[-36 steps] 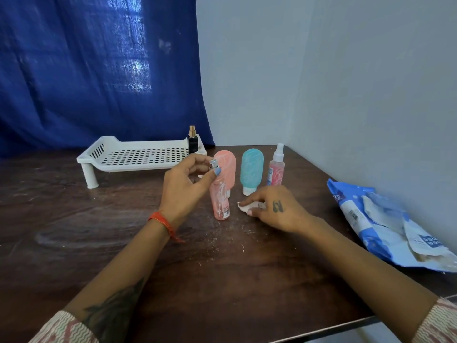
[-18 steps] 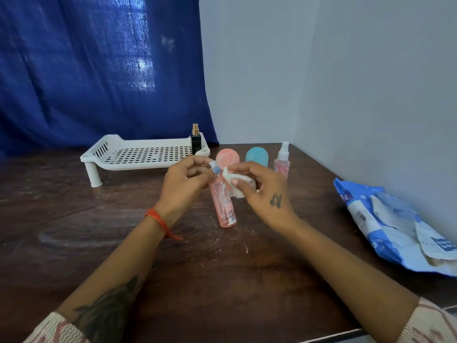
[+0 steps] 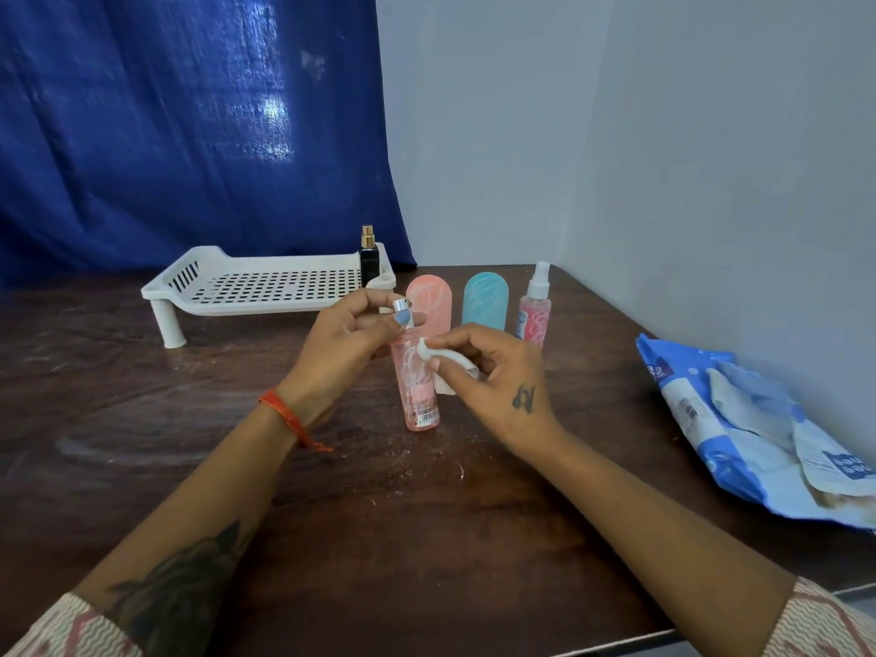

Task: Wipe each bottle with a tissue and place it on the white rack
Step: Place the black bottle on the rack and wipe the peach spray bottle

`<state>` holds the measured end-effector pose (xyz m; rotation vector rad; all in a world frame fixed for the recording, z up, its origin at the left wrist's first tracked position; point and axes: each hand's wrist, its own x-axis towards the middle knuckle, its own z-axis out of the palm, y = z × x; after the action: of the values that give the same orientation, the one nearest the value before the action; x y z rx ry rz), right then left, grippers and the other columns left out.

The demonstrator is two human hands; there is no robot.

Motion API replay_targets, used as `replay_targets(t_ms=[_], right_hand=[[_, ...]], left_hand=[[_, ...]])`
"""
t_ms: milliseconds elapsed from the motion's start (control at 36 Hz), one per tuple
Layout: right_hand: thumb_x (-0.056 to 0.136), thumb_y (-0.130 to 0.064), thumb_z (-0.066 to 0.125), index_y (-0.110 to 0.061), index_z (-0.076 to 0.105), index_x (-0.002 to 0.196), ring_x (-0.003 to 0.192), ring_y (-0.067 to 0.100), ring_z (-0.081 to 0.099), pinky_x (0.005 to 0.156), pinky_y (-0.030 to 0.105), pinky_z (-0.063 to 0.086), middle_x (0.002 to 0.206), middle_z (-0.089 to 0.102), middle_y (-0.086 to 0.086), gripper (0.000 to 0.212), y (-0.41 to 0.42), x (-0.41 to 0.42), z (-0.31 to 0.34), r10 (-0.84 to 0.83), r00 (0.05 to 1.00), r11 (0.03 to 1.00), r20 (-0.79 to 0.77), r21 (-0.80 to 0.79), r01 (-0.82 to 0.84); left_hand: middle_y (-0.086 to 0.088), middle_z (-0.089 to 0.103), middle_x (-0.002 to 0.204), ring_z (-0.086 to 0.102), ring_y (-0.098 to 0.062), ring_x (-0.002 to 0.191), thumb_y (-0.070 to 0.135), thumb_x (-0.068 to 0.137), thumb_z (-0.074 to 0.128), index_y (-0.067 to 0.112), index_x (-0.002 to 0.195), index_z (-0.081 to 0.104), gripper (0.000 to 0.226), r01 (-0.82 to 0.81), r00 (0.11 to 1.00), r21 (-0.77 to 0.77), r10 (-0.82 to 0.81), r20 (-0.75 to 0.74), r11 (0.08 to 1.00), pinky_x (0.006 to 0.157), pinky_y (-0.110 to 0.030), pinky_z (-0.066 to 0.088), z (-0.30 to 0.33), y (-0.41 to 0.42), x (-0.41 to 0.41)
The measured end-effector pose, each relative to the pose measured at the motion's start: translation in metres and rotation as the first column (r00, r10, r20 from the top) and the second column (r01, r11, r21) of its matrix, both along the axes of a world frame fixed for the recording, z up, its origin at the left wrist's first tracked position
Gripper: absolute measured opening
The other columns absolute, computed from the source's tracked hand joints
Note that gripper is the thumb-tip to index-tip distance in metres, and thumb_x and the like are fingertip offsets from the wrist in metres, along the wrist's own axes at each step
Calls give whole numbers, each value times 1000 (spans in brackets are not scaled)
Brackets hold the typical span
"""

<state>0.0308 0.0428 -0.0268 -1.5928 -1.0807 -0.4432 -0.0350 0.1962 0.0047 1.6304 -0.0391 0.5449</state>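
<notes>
With your left hand [image 3: 346, 343] pinching the pink bottle [image 3: 417, 391] only at its cap and your right hand [image 3: 497, 377] pinching the tissue [image 3: 443, 358] against its three-o'clock side, hard wiping could tip it off the table [image 3: 426, 538].

A pink bottle with white swirls [image 3: 417, 391] is seen before a coral tube [image 3: 433, 301], a teal tube [image 3: 485, 301] and a pink-patterned spray bottle [image 3: 534, 315]. A black bottle with a gold top [image 3: 369, 263] is set on the white perforated rack [image 3: 265, 289]. The surface [image 3: 426, 514] is dark brown; the curtain [image 3: 189, 135] is blue.
</notes>
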Motion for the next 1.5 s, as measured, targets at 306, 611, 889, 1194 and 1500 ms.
replay_targets(t_ms=[306,611,889,1194,1500], right_hand=[[86,-10,66,-17,68,106,95,7,65,79,21,55,101,69,-6,22,7,2,1,0,993,999,-117,35,4],[84,-10,68,-21,62,100,88,4,66,77,19,54,97,68,-5,21,5,0,4,38,947,999,-320,6,-38],[83,-6,68,-18,70,99,95,10,66,81,26,55,100,70,-1,20,-1,-3,5,80,954,996,-290,65,-64],[84,-10,68,-12,68,104,89,9,67,76,23,56,98,71,0,20,1,-1,2,40,981,997,-192,76,-26],[81,-8,70,-11,72,94,80,13,67,69,27,57,87,72,1,13,1,4,-3,26,991,998,-133,58,-18]], left_hand=[[4,73,81,68,-3,74,7,93,49,12,108,56,17,72,997,37,-70,-36,997,61,-12,50,4,-4,-3],[7,69,96,67,1,80,10,95,47,17,110,57,19,99,991,45,-95,-91,994,66,-14,52,4,-3,-2],[2,64,112,65,-3,89,13,96,47,22,108,56,18,107,989,65,-100,-111,992,71,-15,53,2,-2,-2],[1,69,99,68,-6,80,6,92,52,20,104,56,18,96,992,23,-94,-82,995,68,-19,54,5,-3,-4],[-4,73,93,69,-11,83,6,91,55,22,99,56,19,49,995,20,-47,-93,999,77,-26,55,5,-3,-5]])
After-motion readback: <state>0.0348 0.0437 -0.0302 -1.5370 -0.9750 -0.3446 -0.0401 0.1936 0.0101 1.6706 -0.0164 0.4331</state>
